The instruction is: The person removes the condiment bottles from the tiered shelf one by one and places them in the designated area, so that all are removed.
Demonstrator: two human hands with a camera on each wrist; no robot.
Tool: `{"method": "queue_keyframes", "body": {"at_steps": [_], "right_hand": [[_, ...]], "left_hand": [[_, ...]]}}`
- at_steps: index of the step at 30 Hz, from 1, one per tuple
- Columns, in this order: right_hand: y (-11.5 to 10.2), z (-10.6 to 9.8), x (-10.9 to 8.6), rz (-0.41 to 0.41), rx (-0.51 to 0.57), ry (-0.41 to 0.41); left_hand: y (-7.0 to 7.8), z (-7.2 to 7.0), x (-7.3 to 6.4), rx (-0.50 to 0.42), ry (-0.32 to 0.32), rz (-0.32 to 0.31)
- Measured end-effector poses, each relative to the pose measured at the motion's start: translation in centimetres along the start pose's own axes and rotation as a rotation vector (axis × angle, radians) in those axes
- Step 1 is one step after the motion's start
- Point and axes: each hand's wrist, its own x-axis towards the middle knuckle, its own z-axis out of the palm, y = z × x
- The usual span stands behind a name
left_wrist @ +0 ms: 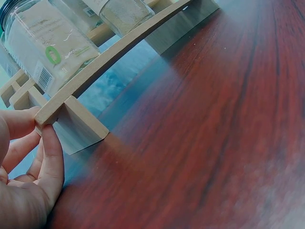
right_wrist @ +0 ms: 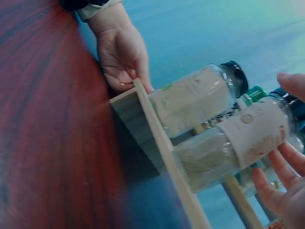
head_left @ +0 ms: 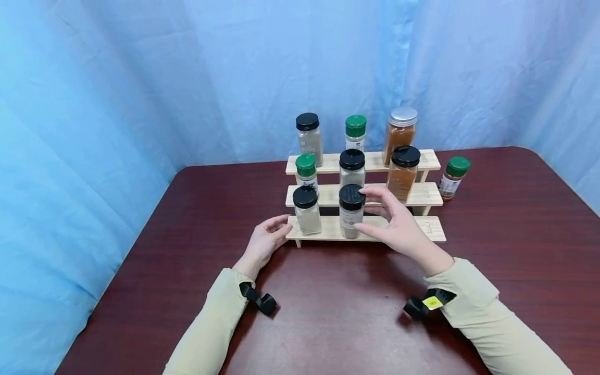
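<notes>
In the head view a three-tier wooden rack (head_left: 328, 228) holds spice jars. My left hand (head_left: 268, 242) pinches the left end of its lowest shelf (left_wrist: 71, 93) between thumb and fingers. A black-lidded jar (head_left: 307, 219) stands upright just above that grip. Mid-shelf stands another black-lidded jar (head_left: 351, 217) with a pale label and greyish contents. My right hand (head_left: 396, 224) is at its right side, thumb and fingers spread apart near lid and label. The right wrist view shows fingertips (right_wrist: 281, 167) at this jar's label, with the thumb standing off from it.
Green-lidded (head_left: 306, 165), black-lidded (head_left: 352, 160) and orange-brown jars (head_left: 401, 179) fill the middle tier. The top tier bears a black-lidded (head_left: 309, 135), a green-lidded (head_left: 355, 130) and a silver-lidded jar (head_left: 400, 133). Another green-lidded jar (head_left: 453, 179) stands on the table (head_left: 328, 312) right of the rack.
</notes>
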Motion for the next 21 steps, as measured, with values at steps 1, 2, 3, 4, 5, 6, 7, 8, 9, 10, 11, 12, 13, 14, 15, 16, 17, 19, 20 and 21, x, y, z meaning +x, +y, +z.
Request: {"method": "queue_keyframes", "body": {"at_steps": [1,2,3,4,5,6,7,8,9,10,11,12,13,14,15,16,17,19,20,21], "right_hand": [[0.1,0.2,0.0,0.014,-0.011,-0.002],[0.2,0.4,-0.1,0.028,-0.023,-0.002],[0.3,0.6,-0.1,0.041,-0.034,0.000],[0.4,0.8,-0.1,0.049,-0.043,0.003],[0.6,0.9,-0.2,0.057,-0.048,0.009],[0.7,1.1,-0.2,0.059,-0.049,0.017],[0.8,1.3,-0.2,0.057,-0.042,0.030],[0.9,1.5,-0.3,0.054,-0.040,0.042],[1.0,1.6,-0.3,0.049,-0.033,0.055],[1.2,1.8,-0.3,0.040,-0.030,0.065],[1.3,1.9,-0.3,0.035,-0.025,0.075],[1.4,2.1,-0.3,0.025,-0.023,0.083],[1.5,2.2,-0.3,0.020,-0.021,0.089],[1.6,2.3,-0.3,0.015,-0.024,0.093],[1.6,2.4,-0.3,0.008,-0.027,0.097],[1.7,2.5,-0.3,0.003,-0.031,0.100],[1.7,2.5,-0.3,-0.001,-0.039,0.102],[1.7,2.6,-0.2,-0.017,-0.061,0.107],[1.7,2.6,-0.1,-0.023,-0.072,0.111],[1.6,2.5,-0.1,-0.026,-0.082,0.114]], "left_hand": [[0.0,0.0,0.0,-0.002,0.002,-0.002],[0.0,0.0,0.0,0.000,0.003,-0.003],[0.0,0.0,0.0,0.000,0.002,-0.002],[0.0,0.0,0.0,0.000,0.002,-0.003],[0.0,0.0,0.0,-0.001,0.001,-0.003],[0.0,0.1,-0.1,0.001,0.001,-0.001],[0.1,0.1,-0.1,0.001,0.001,-0.001],[0.1,0.1,-0.1,0.004,0.001,0.000],[0.1,0.1,-0.1,0.005,0.000,0.000],[0.0,0.0,-0.2,0.007,0.000,-0.001],[0.0,0.0,-0.2,0.011,0.002,-0.001],[0.0,0.0,-0.2,0.017,0.004,-0.001],[0.0,0.0,-0.2,0.017,0.006,-0.002],[0.0,-0.1,-0.2,0.023,0.006,0.000],[0.0,-0.1,-0.3,0.023,0.006,-0.001],[0.0,-0.1,-0.3,0.025,0.006,0.000],[0.0,-0.1,-0.3,0.024,0.006,0.000],[0.0,0.0,-0.2,0.025,0.004,0.001],[0.0,0.0,-0.2,0.028,0.002,0.002],[0.1,0.1,-0.2,0.025,0.001,0.001]]}}
